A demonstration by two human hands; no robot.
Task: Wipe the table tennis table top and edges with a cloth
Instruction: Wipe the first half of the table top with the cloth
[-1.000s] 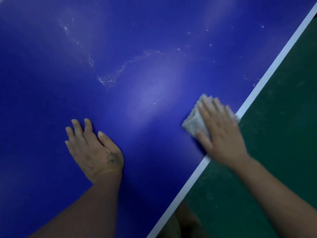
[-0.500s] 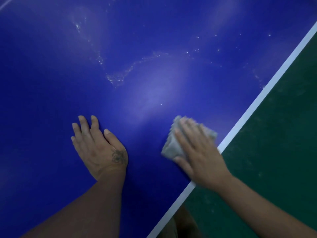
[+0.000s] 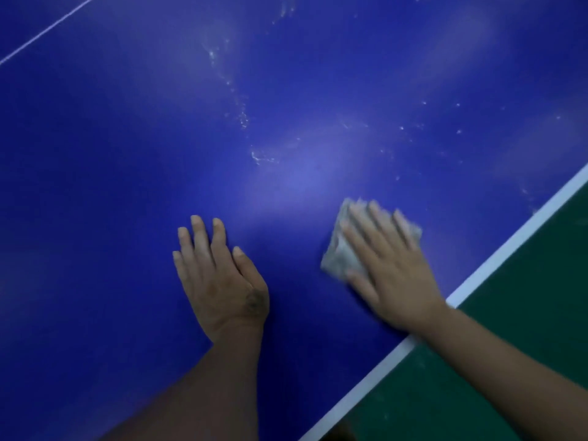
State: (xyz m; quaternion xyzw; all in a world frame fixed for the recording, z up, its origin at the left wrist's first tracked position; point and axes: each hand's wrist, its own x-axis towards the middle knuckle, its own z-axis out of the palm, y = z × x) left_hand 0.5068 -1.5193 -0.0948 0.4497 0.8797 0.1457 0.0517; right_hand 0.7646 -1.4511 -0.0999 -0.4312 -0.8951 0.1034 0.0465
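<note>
My right hand (image 3: 391, 272) presses the cloth (image 3: 342, 253) under straight fingers on the blue table top (image 3: 127, 154), near its white edge line (image 3: 496, 262); left hand (image 3: 219, 281) rests flat, fingers released. Risk: short strokes may miss the dust streaks (image 3: 241, 116) beyond

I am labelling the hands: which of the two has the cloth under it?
The right hand, near the white edge line: its straight fingers press the grey cloth. The left hand lies flat on bare blue table top.
</note>
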